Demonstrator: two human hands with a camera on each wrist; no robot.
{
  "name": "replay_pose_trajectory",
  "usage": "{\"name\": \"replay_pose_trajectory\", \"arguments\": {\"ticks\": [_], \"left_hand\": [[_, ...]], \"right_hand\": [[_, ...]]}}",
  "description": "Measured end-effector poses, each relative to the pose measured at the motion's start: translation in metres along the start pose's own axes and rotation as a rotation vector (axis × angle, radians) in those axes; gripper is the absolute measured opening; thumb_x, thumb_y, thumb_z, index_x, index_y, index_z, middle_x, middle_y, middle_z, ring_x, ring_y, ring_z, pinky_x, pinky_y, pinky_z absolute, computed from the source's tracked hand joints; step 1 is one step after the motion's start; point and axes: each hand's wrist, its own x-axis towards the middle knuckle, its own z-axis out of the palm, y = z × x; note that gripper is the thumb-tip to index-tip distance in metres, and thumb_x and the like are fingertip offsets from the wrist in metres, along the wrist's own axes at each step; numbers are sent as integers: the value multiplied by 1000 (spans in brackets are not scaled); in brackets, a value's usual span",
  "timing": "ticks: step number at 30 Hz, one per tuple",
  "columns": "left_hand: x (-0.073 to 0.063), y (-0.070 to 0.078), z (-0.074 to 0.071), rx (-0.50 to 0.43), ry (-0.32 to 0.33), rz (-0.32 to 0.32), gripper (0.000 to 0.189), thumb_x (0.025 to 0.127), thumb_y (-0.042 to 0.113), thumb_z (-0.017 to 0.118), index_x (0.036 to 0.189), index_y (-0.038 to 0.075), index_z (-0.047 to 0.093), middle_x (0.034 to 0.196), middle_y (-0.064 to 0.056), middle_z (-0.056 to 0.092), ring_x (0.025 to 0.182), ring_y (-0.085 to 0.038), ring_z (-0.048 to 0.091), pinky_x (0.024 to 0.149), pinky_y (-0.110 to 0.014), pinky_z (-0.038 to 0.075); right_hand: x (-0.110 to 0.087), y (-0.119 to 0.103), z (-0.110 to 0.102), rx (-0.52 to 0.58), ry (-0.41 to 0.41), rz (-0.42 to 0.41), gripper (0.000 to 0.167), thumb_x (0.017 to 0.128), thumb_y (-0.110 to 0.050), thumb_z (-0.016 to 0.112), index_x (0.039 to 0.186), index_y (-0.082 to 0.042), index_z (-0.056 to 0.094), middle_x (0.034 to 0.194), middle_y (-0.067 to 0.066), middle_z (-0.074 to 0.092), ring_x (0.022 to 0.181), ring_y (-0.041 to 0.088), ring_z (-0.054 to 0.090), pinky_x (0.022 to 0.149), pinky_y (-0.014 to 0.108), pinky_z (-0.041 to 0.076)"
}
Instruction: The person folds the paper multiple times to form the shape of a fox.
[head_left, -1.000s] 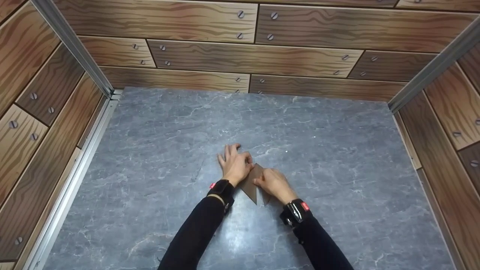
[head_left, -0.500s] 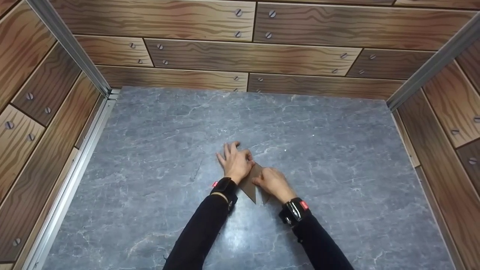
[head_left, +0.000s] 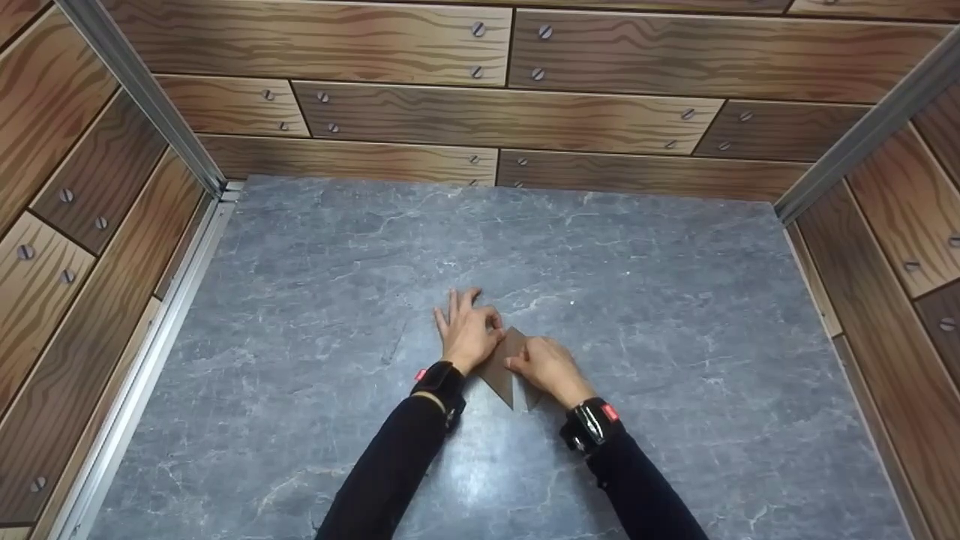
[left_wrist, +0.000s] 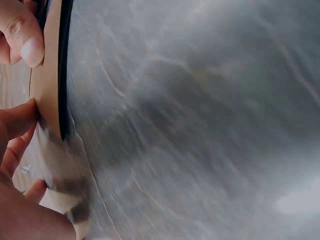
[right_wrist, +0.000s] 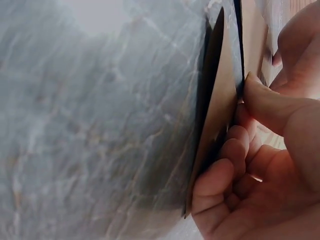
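A folded piece of brown paper (head_left: 496, 376) with two pointed ends toward the person lies on the grey marbled surface. With thumb and index finger, my left hand (head_left: 469, 331) pinches the paper's upper left edge, while its other fingers spread out over the surface. My right hand (head_left: 551, 367) grips the right flap, thumb on top and fingers curled beneath. In the left wrist view the paper (left_wrist: 46, 80) appears edge-on between both hands. The right wrist view shows one flap of the paper (right_wrist: 218, 107) standing apart from the other, above the curled fingers.
Wood-patterned panels form a back wall (head_left: 510, 116), a left wall (head_left: 97, 225) and a right wall (head_left: 892, 225). Metal rails (head_left: 142, 367) run along the left edge. Black straps with devices sit on both wrists.
My left wrist dips right and then back left, with its fingertips staying at the paper's edge. My right hand and the paper hold nearly still.
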Motion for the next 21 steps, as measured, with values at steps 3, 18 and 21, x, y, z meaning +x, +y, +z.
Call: {"name": "replay_pose_trajectory", "arguments": {"ticks": [3, 18, 21], "left_hand": [[-3, -4, -4, -8, -23, 28, 17, 88, 25, 82, 79, 21, 69, 161, -10, 40, 155, -46, 14, 120, -72, 3], [-20, -24, -23, -9, -122, 136, 17, 85, 19, 83, 78, 18, 68, 165, -13, 35, 154, -48, 15, 120, -70, 4], [-25, -27, -27, -9, -137, 147, 18, 84, 17, 83, 77, 18, 67, 166, -13, 34, 154, -48, 16, 119, -72, 4]], "right_hand": [[-1, 1, 0, 8, 15, -19, 41, 94, -27, 77, 63, -15, 54, 61, -5, 49, 57, 13, 45, 55, 29, 36], [-1, 2, 0, 22, 16, -15, 42, 94, -28, 77, 63, -16, 52, 63, -5, 48, 59, 14, 45, 57, 29, 37], [-1, 2, 0, 26, 18, -19, 41, 94, -28, 77, 63, -15, 53, 63, -5, 49, 59, 13, 45, 57, 29, 37]]}}
